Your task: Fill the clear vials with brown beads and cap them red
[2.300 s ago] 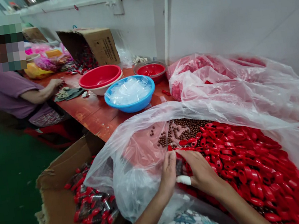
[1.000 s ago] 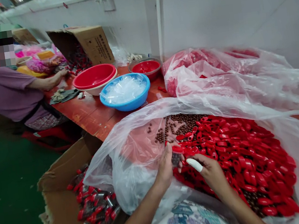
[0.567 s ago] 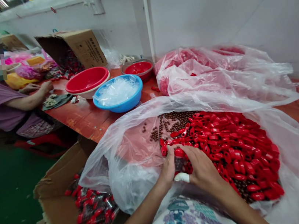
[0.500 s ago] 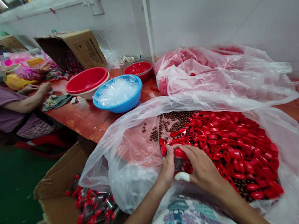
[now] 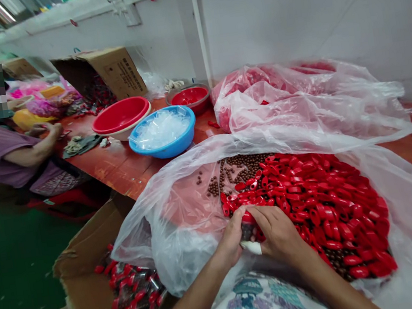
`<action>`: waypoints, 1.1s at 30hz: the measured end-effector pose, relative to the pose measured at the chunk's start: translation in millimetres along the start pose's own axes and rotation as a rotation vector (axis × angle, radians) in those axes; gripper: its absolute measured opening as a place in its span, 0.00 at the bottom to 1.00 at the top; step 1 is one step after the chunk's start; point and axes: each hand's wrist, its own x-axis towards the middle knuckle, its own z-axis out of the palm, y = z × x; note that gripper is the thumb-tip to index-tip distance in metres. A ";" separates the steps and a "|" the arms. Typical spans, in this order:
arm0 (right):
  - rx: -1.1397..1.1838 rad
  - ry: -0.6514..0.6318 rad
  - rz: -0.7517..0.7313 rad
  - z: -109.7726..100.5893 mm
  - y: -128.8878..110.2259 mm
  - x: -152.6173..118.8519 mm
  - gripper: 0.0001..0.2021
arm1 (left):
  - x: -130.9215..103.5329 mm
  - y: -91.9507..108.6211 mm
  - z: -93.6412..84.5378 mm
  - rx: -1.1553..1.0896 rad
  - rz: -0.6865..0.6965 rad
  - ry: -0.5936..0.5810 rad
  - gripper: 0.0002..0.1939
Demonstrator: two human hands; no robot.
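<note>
Between my two hands is a small clear bottle (image 5: 247, 229) with a red cap and dark contents. My left hand (image 5: 230, 240) wraps its left side. My right hand (image 5: 278, 229) closes round it from the right, fingers over the cap; a white covering is on one digit. Just beyond and to the right lies a heap of red plastic caps (image 5: 310, 186) on a clear plastic sheet (image 5: 185, 198). Small brown balls (image 5: 247, 161) are scattered behind the heap and show at its lower edge.
A cardboard box (image 5: 83, 289) at lower left holds several filled red-capped bottles (image 5: 136, 289). On the table stand a blue basin (image 5: 164, 147) of clear plastic pieces, a red basin (image 5: 121, 114) and a large bag of red pieces (image 5: 297, 95). A co-worker (image 5: 1, 147) sits at left.
My hands have closed in tighter round the bottle, and its body shows less. The co-worker's hands have shifted slightly left. The view has moved a little.
</note>
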 end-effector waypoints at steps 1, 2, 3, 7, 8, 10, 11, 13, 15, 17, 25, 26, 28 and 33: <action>0.008 -0.010 0.018 1.4 -0.8 1.3 0.30 | 0.0 3.2 -5.1 0.073 0.026 -0.013 0.25; 0.019 -0.030 0.053 3.1 -1.7 3.0 0.30 | 0.7 8.0 -11.8 0.172 0.072 -0.026 0.25; 0.034 -0.059 0.098 5.1 -2.9 5.0 0.30 | 2.3 14.5 -20.2 0.286 0.127 -0.027 0.25; 0.137 -0.225 0.203 16.4 -10.6 14.8 0.31 | 18.0 52.0 -65.1 0.741 0.334 0.096 0.20; 0.160 -0.260 0.192 19.6 -13.2 17.3 0.31 | 24.2 62.5 -76.6 0.831 0.384 0.137 0.18; 0.185 -0.322 0.168 26.6 -18.5 21.5 0.32 | 39.3 82.5 -96.1 0.987 0.470 0.181 0.16; 0.187 -0.352 0.161 30.4 -20.7 23.0 0.33 | 48.3 92.0 -103.4 1.058 0.506 0.174 0.15; 0.175 -0.413 0.146 38.7 -23.3 24.5 0.33 | 69.0 110.4 -112.8 1.171 0.552 0.138 0.15; 0.155 -0.447 0.131 46.7 -23.3 23.8 0.34 | 92.3 129.3 -116.5 1.236 0.573 0.116 0.15; 0.140 -0.437 0.120 53.0 -21.3 21.3 0.34 | 116.5 148.9 -117.3 1.267 0.590 0.130 0.15; 0.116 -0.245 -0.015 58.5 -6.3 13.8 0.23 | 187.9 186.3 -117.8 1.386 0.637 0.254 0.18; 0.119 -0.233 -0.013 58.2 -4.8 13.8 0.22 | 191.7 183.4 -117.6 1.407 0.635 0.225 0.17; 0.129 -0.242 0.006 57.0 -2.7 13.4 0.24 | 195.7 176.2 -117.8 1.445 0.643 0.132 0.18; 0.127 -0.279 0.107 52.6 1.3 9.6 0.39 | 191.1 166.3 -123.0 1.502 0.638 -0.033 0.19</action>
